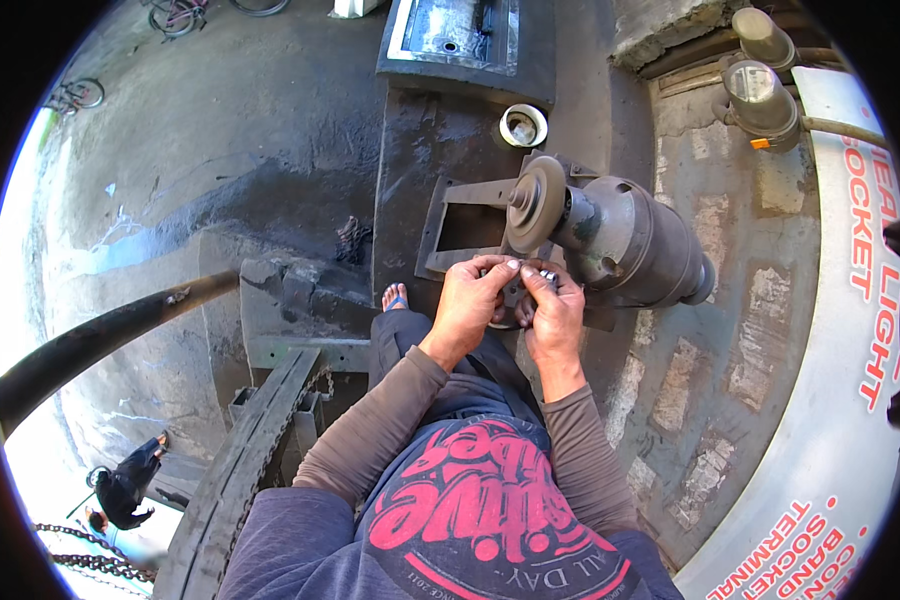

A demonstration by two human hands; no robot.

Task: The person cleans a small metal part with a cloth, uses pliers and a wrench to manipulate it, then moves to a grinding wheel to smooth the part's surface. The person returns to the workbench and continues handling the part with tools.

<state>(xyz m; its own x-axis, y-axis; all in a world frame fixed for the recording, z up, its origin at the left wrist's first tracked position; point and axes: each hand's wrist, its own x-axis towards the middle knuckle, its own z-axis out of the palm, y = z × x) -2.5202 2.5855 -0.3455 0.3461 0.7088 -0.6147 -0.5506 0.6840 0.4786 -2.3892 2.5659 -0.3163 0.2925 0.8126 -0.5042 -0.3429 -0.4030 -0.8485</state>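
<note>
Here the bench grinder [620, 235] is the biggest thing in front of the person, a rusty grey motor body lying on a dark metal base [410, 160], with its round grinding wheel [533, 203] facing left, just above both hands. The left hand [470, 300] and the right hand [555, 315] meet just below that wheel, fingers [490, 272] curled close together around a small shiny metal part [545, 274], which sits pinched between the fingertips of both hands; its exact shape is too small to tell. The wheel's edge stands very near the knuckles, so room upward is tight. To the left lie a dark pipe [100, 335] and a heavy chain [270, 450] along a steel rail, closing that side. To the right a patched brick floor [710, 350] runs to a curved white wall [830, 420] with red lettering. A small white cup [522, 125] sits on the base behind the wheel. One bare foot [395, 297] shows below the left wrist.
</note>
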